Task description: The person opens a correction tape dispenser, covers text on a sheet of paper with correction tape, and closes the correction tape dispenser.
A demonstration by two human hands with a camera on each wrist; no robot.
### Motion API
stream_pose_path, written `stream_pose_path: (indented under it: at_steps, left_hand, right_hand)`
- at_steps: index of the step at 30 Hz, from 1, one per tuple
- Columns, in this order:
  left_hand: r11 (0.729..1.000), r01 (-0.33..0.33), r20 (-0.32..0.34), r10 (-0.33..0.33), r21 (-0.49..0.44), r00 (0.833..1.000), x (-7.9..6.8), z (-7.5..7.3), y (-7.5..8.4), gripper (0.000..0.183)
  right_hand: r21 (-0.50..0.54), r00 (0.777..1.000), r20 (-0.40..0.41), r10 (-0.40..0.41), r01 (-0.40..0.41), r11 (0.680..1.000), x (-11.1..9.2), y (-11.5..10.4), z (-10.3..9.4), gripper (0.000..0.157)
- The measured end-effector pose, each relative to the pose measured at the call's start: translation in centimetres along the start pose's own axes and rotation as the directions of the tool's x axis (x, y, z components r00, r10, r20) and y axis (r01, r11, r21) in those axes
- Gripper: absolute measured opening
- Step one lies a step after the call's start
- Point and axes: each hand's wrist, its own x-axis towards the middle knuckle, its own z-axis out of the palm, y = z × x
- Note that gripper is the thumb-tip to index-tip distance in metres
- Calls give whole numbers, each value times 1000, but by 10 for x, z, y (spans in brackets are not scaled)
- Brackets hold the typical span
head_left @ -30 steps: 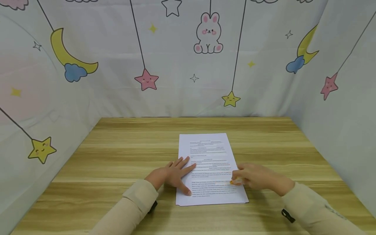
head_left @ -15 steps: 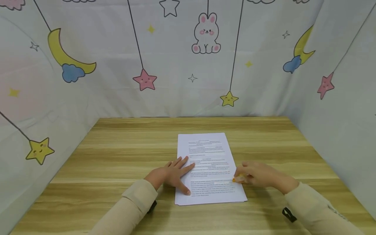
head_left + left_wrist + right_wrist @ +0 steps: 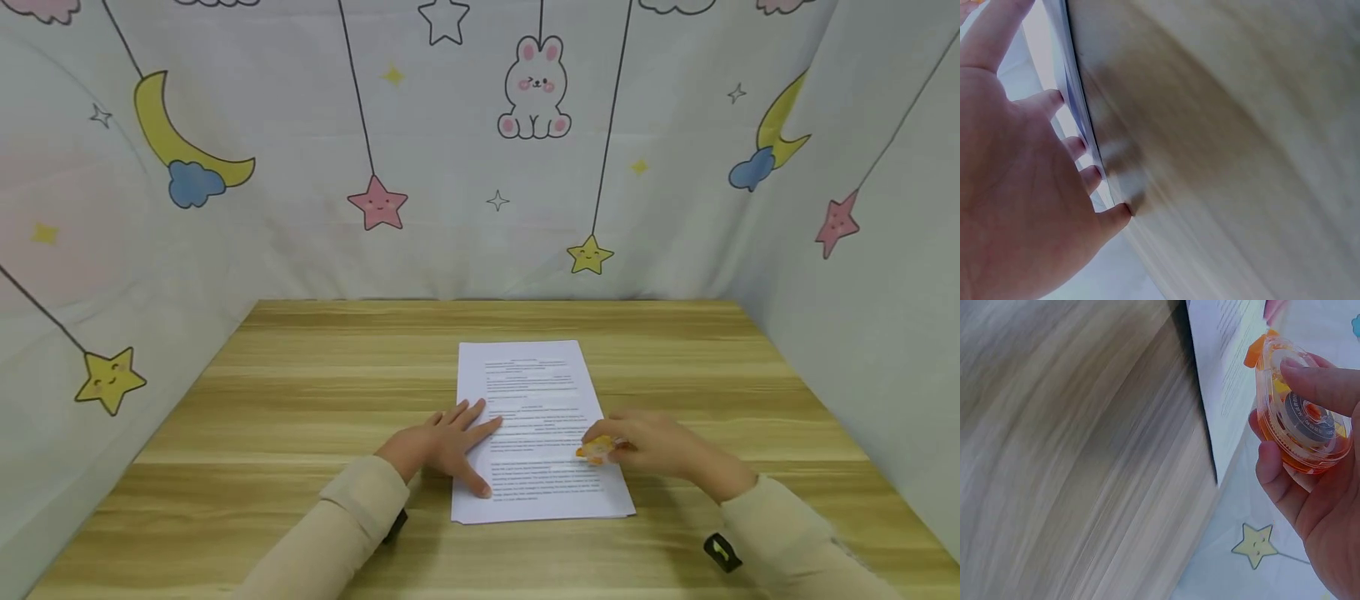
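Note:
A stack of printed paper sheets (image 3: pixel 536 408) lies on the wooden table, several lines of its text broken by white gaps. My left hand (image 3: pixel 450 446) rests with spread fingers on the left edge of the stack; the left wrist view shows the fingertips along the sheets' edge and the palm (image 3: pixel 1022 169). Over the right part of the top sheet, my right hand (image 3: pixel 663 446) holds a clear and orange correction tape dispenser (image 3: pixel 597 451). Close up, the thumb presses one face of the correction tape (image 3: pixel 1307 419), fingers behind it, its orange tip (image 3: pixel 1254 353) pointing away from the palm.
The wooden table (image 3: pixel 337 375) extends around the paper on all sides. White curtains (image 3: pixel 450 267) printed with stars, moons and a rabbit stand behind it and at both sides. Dark straps (image 3: pixel 722 552) show below the sleeves.
My right hand has shifted left and slightly up the page with the correction tape, which is turned so more of its body shows. The left hand has stayed in place on the paper.

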Motion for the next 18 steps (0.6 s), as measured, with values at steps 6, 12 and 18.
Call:
stream_pose_path:
  at_steps: [6,12,18]
  left_hand:
    - [1000,11,17,-12,12,1000,0,-1,0,98]
    - [1000,22,25,-23,21,999,0,-2,1,99]
    - [999,33,35,-34,23,999,0,-2,1,100]
  right_hand:
    - [-30,994,-26,-109,108,994,20,-15,7,35]
    - [-35,983,8,-184,184,982,40,-42,14,29]
    - [-82,983,16,-185,185,979,57,-64,24,35]
